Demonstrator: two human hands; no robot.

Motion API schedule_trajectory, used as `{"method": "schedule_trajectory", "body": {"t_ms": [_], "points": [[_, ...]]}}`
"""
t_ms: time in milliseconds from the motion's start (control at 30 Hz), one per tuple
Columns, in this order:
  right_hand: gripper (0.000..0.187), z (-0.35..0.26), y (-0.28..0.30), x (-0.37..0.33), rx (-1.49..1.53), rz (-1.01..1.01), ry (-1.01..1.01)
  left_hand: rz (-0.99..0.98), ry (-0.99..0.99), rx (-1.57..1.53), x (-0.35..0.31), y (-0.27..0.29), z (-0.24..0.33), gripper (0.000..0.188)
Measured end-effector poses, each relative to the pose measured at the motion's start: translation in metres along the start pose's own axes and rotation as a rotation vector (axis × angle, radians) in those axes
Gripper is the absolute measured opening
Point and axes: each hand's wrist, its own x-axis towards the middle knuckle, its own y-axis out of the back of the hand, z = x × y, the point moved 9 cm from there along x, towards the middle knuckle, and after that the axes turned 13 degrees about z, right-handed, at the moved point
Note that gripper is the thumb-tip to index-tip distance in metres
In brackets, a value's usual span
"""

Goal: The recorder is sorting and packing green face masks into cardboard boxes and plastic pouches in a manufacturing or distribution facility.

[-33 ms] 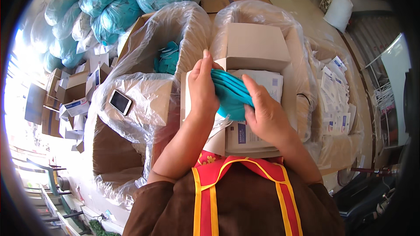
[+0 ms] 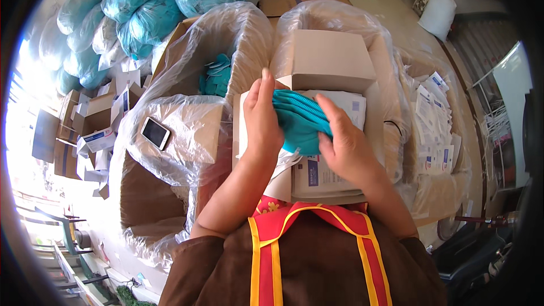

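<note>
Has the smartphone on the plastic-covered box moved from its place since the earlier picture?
No. The smartphone lies at the same spot on the plastic-covered box flap, left of the left hand, same tilt as before.

We see a closed cardboard box blocking just beyond the paper stack, plastic-lined carton walls hemming our left, packets crowding right, open room only above the stack.

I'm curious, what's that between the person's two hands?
In the head view, a folded teal cloth lies between the left hand and right hand, over white paper packets.
</note>
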Motion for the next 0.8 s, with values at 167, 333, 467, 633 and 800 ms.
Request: {"method": "schedule_trajectory", "body": {"t_ms": [167,333,467,633,800], "points": [[0.064,0.019,0.006,0.005,0.138,0.024,-0.087,-0.036,-0.125,0.169,-0.032,0.009,0.006,0.036],[0.063,0.007,0.026,0.020,0.132,0.061,-0.082,-0.183,0.133,-0.204,-0.026,-0.002,0.008,0.040],[0.065,-0.047,0.022,0.016,0.031,0.078,0.257,-0.038,0.054,-0.102,-0.025,0.008,0.028,0.037],[0.081,-0.072,-0.012,-0.011,0.065,-0.129,0.447,-0.165,-0.011,0.003,-0.023,0.006,0.051,0.035],[0.066,-0.043,0.011,0.020,0.100,-0.074,0.320,-0.048,-0.008,-0.302,0.001,0.057,0.092,0.037]]}}
